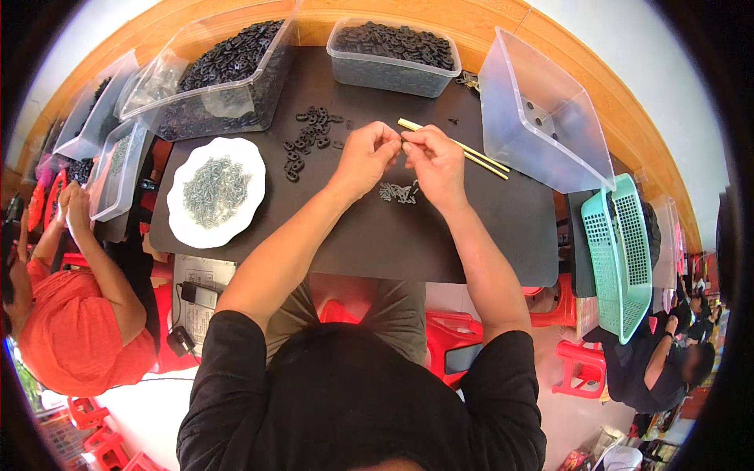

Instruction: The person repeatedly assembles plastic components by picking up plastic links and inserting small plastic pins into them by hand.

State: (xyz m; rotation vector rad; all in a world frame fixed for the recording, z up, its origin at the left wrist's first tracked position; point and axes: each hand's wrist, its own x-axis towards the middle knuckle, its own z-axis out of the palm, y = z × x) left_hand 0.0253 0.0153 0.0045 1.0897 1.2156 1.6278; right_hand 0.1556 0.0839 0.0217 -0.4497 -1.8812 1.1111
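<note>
Over the dark table, my left hand and my right hand are close together, fingertips pinched. A tiny dark bit shows between them, too small and covered to name. Just below my hands lies a small heap of screws. Left of my left hand is a loose pile of black plastic pieces, oval with openings in them. Behind my right hand two pale yellow sticks lie slantwise. A white scalloped plate to the left holds many more small metal screws.
Clear bins of black pieces stand at the far left and far middle. A clear bin with a few pieces is tilted at right, near a mint-green basket. Other people sit at left and right.
</note>
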